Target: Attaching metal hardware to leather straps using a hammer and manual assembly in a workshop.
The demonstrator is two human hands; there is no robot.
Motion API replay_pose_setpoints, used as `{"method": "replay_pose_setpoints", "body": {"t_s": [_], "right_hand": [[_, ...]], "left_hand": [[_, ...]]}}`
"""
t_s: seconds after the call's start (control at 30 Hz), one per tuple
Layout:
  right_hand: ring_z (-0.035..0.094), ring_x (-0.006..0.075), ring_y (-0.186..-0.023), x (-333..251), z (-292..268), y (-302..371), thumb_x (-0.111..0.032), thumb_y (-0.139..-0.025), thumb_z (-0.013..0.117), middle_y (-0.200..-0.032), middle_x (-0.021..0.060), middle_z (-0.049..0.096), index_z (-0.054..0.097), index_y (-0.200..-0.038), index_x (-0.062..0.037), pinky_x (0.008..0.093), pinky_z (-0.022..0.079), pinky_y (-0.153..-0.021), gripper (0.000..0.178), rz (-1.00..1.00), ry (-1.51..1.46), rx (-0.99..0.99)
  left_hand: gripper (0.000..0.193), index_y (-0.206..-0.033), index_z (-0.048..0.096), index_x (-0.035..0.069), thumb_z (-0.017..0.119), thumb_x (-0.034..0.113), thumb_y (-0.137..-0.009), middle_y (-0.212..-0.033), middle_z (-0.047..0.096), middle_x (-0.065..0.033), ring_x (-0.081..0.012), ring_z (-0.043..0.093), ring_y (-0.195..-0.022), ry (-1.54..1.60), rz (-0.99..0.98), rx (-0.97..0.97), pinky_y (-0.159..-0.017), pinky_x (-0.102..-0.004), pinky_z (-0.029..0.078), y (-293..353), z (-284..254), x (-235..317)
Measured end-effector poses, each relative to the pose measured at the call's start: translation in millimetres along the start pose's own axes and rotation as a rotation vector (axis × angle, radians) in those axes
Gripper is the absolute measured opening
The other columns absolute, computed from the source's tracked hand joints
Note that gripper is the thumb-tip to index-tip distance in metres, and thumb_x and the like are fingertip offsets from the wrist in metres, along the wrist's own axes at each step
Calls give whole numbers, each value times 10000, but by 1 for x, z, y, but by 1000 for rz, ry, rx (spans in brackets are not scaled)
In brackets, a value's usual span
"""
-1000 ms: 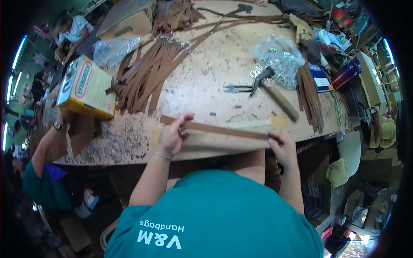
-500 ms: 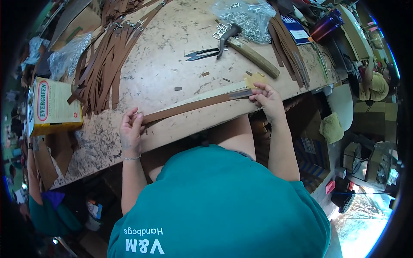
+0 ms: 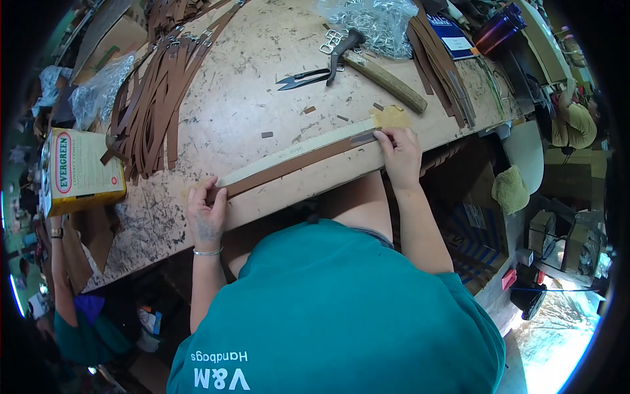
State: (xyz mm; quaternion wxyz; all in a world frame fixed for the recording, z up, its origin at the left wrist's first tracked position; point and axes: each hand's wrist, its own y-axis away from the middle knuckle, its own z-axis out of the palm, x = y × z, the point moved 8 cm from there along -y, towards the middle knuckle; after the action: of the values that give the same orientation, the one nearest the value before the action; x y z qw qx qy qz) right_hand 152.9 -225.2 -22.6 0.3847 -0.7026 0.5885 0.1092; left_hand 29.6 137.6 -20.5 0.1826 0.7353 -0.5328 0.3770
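A brown leather strap (image 3: 289,165) is stretched between my two hands along the table's near edge. My left hand (image 3: 207,211) pinches its left end between thumb and fingers. At the other end, my right hand (image 3: 401,154) closes on the strap's tip, where a greyish patch (image 3: 362,139) shows. Right along the strap's far side runs a pale, narrow strip (image 3: 298,151), with yellowish tape (image 3: 392,117) over its right end. My fingers hide both strap ends.
Beyond lie thread snips (image 3: 303,80), a wooden-handled hammer (image 3: 387,82), metal buckles (image 3: 333,43) and a plastic bag of metal hardware (image 3: 384,29). Brown straps (image 3: 154,111) pile at left beside a metal can (image 3: 84,172); more straps (image 3: 443,72) lie right. A co-worker's arm (image 3: 60,262) shows at left.
The strap has come down against the pale strip, lying closely along it. My left hand has shifted slightly right and nearer; my right hand has moved left, its fingers now pointing down onto the strap.
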Motion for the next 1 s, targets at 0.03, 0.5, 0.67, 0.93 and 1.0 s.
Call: {"method": "replay_pose_setpoints", "body": {"t_s": [0.03,0.5,0.67,0.93,1.0], "right_hand": [[509,232,-675,0,-1,1,-171,-723,702,-712,84,512,640,-846,-35,344,433,-639,193,3,1,1],[461,233,-742,-30,-2,14,-185,-745,667,-778,76,479,665,-935,-74,342,409,-645,220,-217,275,15],[492,248,-719,-38,3,13,-162,-752,654,-762,81,498,663,-942,-82,370,419,-641,206,-266,293,-19],[477,253,-731,-31,-5,15,-161,-793,646,-791,105,483,653,-975,-39,366,394,-671,219,-349,314,-1],[475,255,-739,-29,-1,15,-166,-797,644,-796,106,479,653,-977,-42,367,393,-675,219,-352,311,-10]], "left_hand": [[260,-1023,615,7,629,58,-769,-824,526,-91,-190,540,-787,-1,2,-3,-734,-279,436,0,1,2],[211,-969,614,-14,629,39,-765,-854,537,-98,-194,541,-798,8,25,55,-735,-276,442,0,-3,1],[228,-957,599,3,631,14,-731,-916,515,-115,-195,534,-777,-106,-72,98,-692,-272,448,11,-18,-10],[220,-961,641,24,611,-12,-746,-898,512,-92,-162,520,-722,10,74,180,-643,-258,453,30,-25,-11],[197,-925,665,33,610,-17,-743,-906,517,-103,-183,528,-738,-134,172,138,-657,-266,455,33,-24,1]]}}
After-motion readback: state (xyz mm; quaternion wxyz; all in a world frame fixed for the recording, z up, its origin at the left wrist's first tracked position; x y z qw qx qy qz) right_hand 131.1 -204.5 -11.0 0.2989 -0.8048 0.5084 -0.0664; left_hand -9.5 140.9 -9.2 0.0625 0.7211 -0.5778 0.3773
